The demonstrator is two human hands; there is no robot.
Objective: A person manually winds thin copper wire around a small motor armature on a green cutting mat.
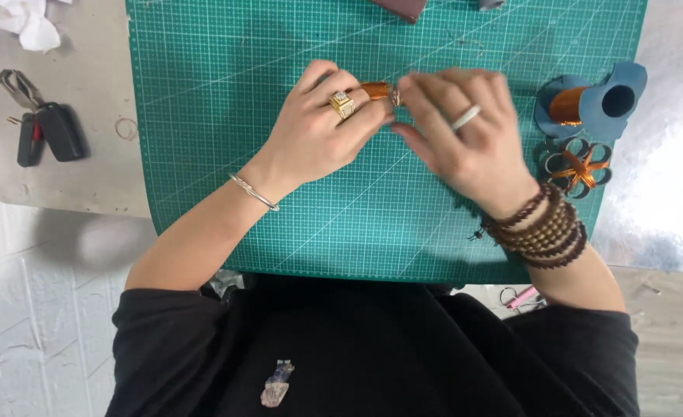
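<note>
Left hand [314,131]: fingers curled, thumb and forefinger pinching one end of a small shiny copper-orange wound piece [375,90]; gold ring on one finger, thin silver bangle at the wrist.
Right hand [465,131]: blurred; fingertips meet at the other end of the copper piece, seemingly nipping it or a strand off it, though I cannot tell for sure.
Copper piece: held between the two sets of fingertips, lifted just above the green gridded cutting mat [225,154].
Handling: judged light, thin, easily kinked and slippery; best pinched at the ends, not squeezed mid-body.
Beyond the right fingers: blue plastic spool of copper wire [589,104], lying on its side; just below it a grey looped piece bound with copper strip [579,166].
Far from the left fingers: black car key with metal ring [44,127] on a grey board.
</note>
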